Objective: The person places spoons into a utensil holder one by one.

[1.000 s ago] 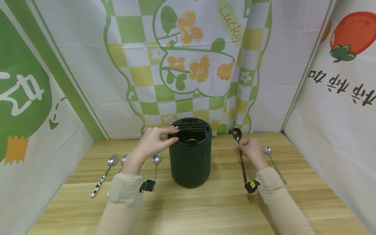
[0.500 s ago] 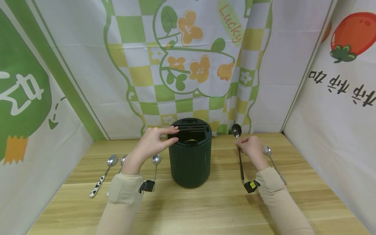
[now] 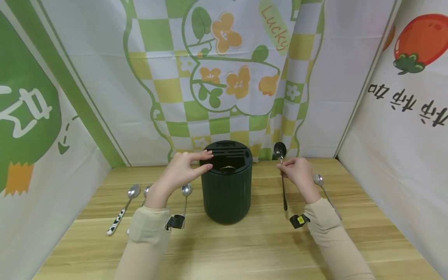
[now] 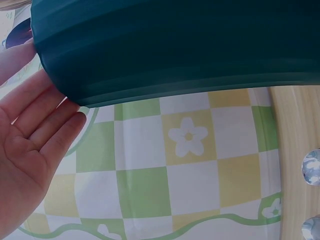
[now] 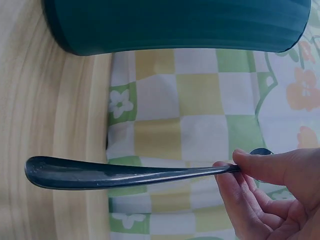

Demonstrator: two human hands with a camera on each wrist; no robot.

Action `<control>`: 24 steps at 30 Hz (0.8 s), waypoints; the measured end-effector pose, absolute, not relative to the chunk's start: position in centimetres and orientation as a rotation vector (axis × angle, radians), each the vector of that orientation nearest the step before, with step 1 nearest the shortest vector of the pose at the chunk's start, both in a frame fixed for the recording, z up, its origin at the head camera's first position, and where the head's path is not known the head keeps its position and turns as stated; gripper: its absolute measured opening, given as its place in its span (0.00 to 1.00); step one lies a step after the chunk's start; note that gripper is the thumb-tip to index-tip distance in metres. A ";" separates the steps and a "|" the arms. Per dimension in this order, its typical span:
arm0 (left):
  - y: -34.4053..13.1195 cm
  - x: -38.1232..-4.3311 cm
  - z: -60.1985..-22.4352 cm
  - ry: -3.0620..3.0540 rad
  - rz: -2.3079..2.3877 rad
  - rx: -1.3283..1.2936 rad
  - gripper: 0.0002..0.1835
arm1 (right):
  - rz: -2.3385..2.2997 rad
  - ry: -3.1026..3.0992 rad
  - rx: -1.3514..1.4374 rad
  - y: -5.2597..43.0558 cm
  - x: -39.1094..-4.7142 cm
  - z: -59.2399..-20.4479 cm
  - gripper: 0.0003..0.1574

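My right hand (image 3: 297, 171) pinches a dark, shiny long-handled spoon (image 5: 125, 175) between thumb and fingertips, near the neck. Its bowl points up and its handle hangs down, right of the dark green cylindrical utensil holder (image 3: 226, 194). At the holder's left rim, my left hand (image 3: 178, 171) rests its straight fingers and thumb; in the left wrist view the fingers (image 4: 50, 115) lie along the top edge. The holder's black slotted lid (image 3: 227, 149) has a wide opening, with something gold-coloured showing inside.
Left on the wooden table (image 3: 245, 252) lie a spoon with a black-and-white spotted handle (image 3: 120, 216), a partly hidden spoon (image 3: 147, 189) and a silver spoon (image 3: 186, 190). Another silver spoon (image 3: 319, 180) lies right of my right hand. A patterned curtain (image 3: 217, 128) hangs behind.
My right hand has lifted the dark spoon and shifted it slightly left, toward the holder; its handle end has come up. My left hand has stayed at the rim.
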State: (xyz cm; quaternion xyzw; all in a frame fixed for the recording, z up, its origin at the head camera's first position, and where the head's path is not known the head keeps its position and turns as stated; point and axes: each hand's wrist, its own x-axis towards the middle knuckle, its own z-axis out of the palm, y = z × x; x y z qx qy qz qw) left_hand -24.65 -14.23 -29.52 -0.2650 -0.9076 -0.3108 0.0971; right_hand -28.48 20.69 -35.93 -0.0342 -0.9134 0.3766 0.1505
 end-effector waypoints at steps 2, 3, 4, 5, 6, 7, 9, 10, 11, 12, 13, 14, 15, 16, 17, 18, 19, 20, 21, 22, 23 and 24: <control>-14.2 -24.6 -29.5 -2.689 -0.917 -0.781 0.23 | 1.071 -2.615 -0.086 20.6 -28.3 -35.7 0.17; -14.2 -24.6 -29.5 -2.690 -0.916 -0.779 0.23 | 1.076 -2.613 -0.081 20.5 -28.3 -35.6 0.17; -14.2 -24.6 -29.5 -2.694 -0.915 -0.776 0.23 | 1.086 -2.610 -0.079 20.4 -28.2 -35.5 0.17; -14.2 -24.6 -29.5 -2.695 -0.911 -0.775 0.23 | 1.096 -2.608 -0.079 20.4 -28.1 -35.4 0.17; -14.2 -24.6 -29.5 -2.696 -0.911 -0.775 0.23 | 1.107 -2.606 -0.078 20.3 -28.0 -35.3 0.17; -14.2 -24.6 -29.5 -2.697 -0.912 -0.774 0.23 | 1.108 -2.603 -0.079 20.2 -28.0 -35.2 0.17; -14.2 -24.6 -29.6 -2.699 -0.915 -0.773 0.23 | 1.116 -2.602 -0.076 20.1 -27.8 -35.0 0.18; -14.2 -24.6 -29.6 -2.699 -0.919 -0.774 0.23 | 1.123 -2.599 -0.072 20.0 -27.7 -34.8 0.18; -14.2 -24.6 -29.6 -2.697 -0.919 -0.775 0.23 | 1.124 -2.596 -0.070 20.0 -27.6 -34.7 0.18; -14.3 -24.6 -29.6 -2.697 -0.922 -0.776 0.23 | 1.127 -2.594 -0.064 19.9 -27.6 -34.6 0.19; -14.3 -24.5 -29.6 -2.697 -0.924 -0.775 0.23 | 1.136 -2.590 -0.060 19.9 -27.5 -34.4 0.19; -14.3 -24.6 -29.6 -2.696 -0.922 -0.777 0.23 | 1.147 -2.585 -0.055 19.8 -27.5 -34.3 0.19; -14.3 -24.6 -29.6 -2.695 -0.922 -0.778 0.23 | 1.154 -2.580 -0.055 19.8 -27.4 -34.2 0.19; -14.3 -24.6 -29.6 -2.696 -0.923 -0.778 0.23 | 1.167 -2.572 -0.048 19.7 -27.4 -34.1 0.19; -14.3 -24.5 -29.6 -2.696 -0.920 -0.777 0.23 | 1.169 -2.568 -0.044 19.7 -27.3 -34.0 0.19; -14.3 -24.5 -29.5 -2.695 -0.921 -0.778 0.23 | 1.169 -2.562 -0.034 19.6 -27.3 -33.9 0.19; -14.3 -24.6 -29.5 -2.695 -0.920 -0.778 0.23 | 1.163 -2.554 -0.024 19.6 -27.2 -33.8 0.19; -14.3 -24.6 -29.5 -2.694 -0.918 -0.781 0.23 | 1.155 -2.547 -0.012 19.6 -27.2 -33.7 0.19; -14.3 -24.6 -29.5 -2.693 -0.919 -0.782 0.23 | 1.152 -2.538 -0.001 19.5 -27.1 -33.6 0.19; -14.3 -24.6 -29.5 -2.692 -0.918 -0.785 0.23 | 1.143 -2.529 0.015 19.5 -27.1 -33.5 0.18; -14.3 -24.6 -29.6 -2.688 -0.917 -0.788 0.23 | 1.131 -2.520 0.024 19.4 -27.0 -33.4 0.18; -14.3 -24.7 -29.6 -2.686 -0.918 -0.791 0.23 | 1.117 -2.513 0.034 19.4 -27.0 -33.4 0.18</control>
